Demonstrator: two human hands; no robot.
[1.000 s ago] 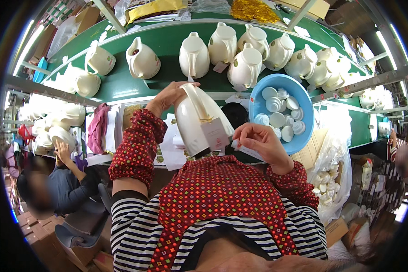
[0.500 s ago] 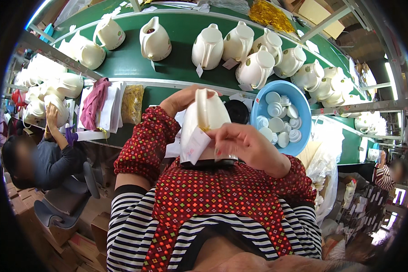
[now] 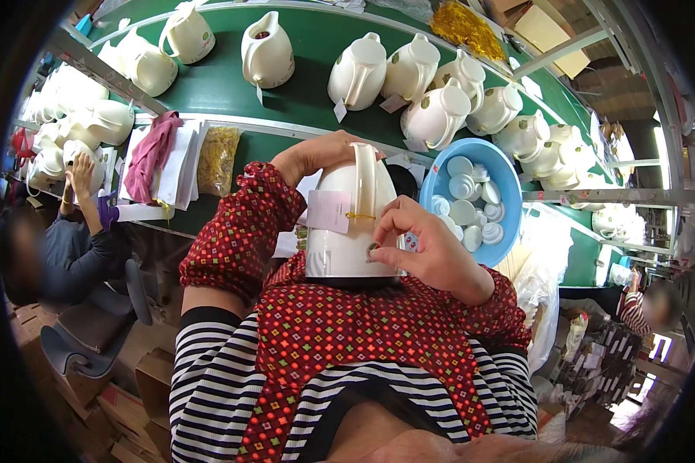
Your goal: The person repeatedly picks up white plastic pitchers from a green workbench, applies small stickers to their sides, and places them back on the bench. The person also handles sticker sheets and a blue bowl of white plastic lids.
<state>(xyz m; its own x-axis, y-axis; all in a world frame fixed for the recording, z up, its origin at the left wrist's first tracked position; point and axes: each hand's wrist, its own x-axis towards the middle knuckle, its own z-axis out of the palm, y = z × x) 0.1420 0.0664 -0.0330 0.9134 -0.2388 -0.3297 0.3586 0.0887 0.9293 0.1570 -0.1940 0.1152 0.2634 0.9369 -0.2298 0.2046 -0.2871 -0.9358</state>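
In the head view, holding the white jug (image 3: 336, 256) from above with the left hand (image 3: 316, 157), fingers wrapped around the top near the handle (image 3: 365, 184). In front of the near edge of the green table (image 3: 216, 100), over the lap, with the black bottom (image 3: 347, 282) down low. Cannot tell whether resting on the lap or on that edge.

With the right hand (image 3: 440, 245), thumb and finger brought almost together beside the jug, just below the yellow tie (image 3: 361, 216). Only a narrow gap there; cannot tell whether pinching something thin. On the left of the handle, held by the tie, lying flat on the jug: a pink-white tag (image 3: 328, 211).

Could slip down, perhaps, from a loose top hold on such a smooth, round side. Might tip, too, from a push low down without much under the bottom. Might slide or come undone at the tie, from a twist too weak. Might rip at the tag, from a pull too hard. Could also bump the blue tub (image 3: 510, 231), near the right of that same edge, from swinging the right elbow or hand wide, and spill the white lids (image 3: 462, 212).
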